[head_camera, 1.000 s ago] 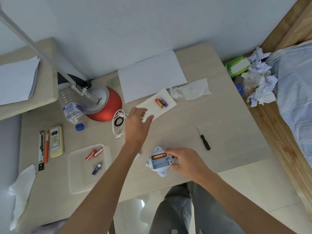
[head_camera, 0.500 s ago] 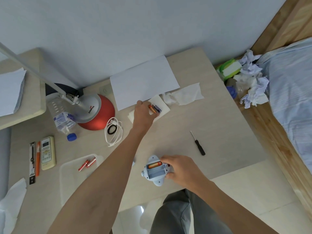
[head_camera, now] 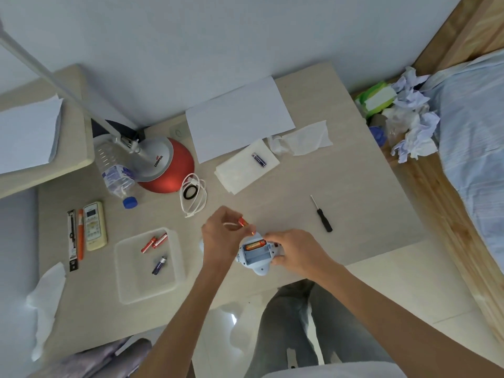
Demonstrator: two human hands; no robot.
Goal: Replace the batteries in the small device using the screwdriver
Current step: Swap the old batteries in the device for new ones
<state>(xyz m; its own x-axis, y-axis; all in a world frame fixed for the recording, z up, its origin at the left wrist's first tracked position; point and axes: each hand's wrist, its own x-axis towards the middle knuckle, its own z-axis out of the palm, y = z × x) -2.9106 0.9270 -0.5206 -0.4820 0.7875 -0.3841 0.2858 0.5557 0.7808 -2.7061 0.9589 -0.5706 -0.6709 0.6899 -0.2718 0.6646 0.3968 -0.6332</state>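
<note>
The small light-blue device (head_camera: 256, 259) lies near the table's front edge with its battery bay open; one orange battery (head_camera: 255, 245) sits in the upper slot and the lower slot is bare. My right hand (head_camera: 293, 251) grips the device's right side. My left hand (head_camera: 222, 236) holds a second orange battery (head_camera: 243, 222) just above and left of the bay. A blue battery (head_camera: 258, 159) rests on a white folded cloth (head_camera: 240, 173) farther back. The black-handled screwdriver (head_camera: 321, 214) lies to the right, untouched.
A clear plastic tray (head_camera: 122, 268) at left holds two red batteries (head_camera: 154, 241) and a blue one (head_camera: 159, 265). A red-based lamp (head_camera: 166, 167), water bottle (head_camera: 117, 175), coiled white cable (head_camera: 193, 195), remote (head_camera: 94, 226), pens, paper sheet (head_camera: 237, 118) and tissues surround the work spot.
My left hand reached back to the white cloth, picked up the orange battery there and brought it down next to the device. The right hand stayed on the device.
</note>
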